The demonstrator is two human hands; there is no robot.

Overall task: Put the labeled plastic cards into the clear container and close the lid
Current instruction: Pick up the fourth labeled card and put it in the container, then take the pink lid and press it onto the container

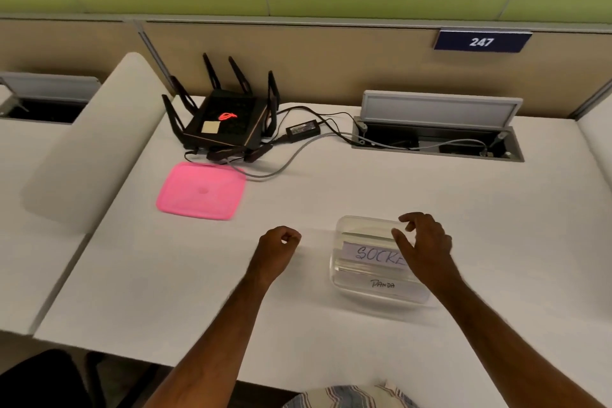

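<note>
Container point(371, 262), clear, lidless, on desk point(430, 195); cards point(374, 253) stacked inside. Right hand point(425, 242) spread above it, empty. Left hand point(281, 243) loosely curled, empty, just beside. Pink lid point(202, 190) well apart, near router point(223, 121).

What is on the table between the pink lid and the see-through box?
Only bare white table between the pink lid and the clear box in the head view; the left hand sits just below it.

Right hand point(425, 242) covers the end of the "SOCKE…" label on the top card point(376, 253) in the clear container point(371, 291); cards below it are too stacked and blurred to count. Fingertips blurred, so contact w/ container can't be told. Striped clothing point(351, 397) near the container is cut off at the bottom edge.
</note>
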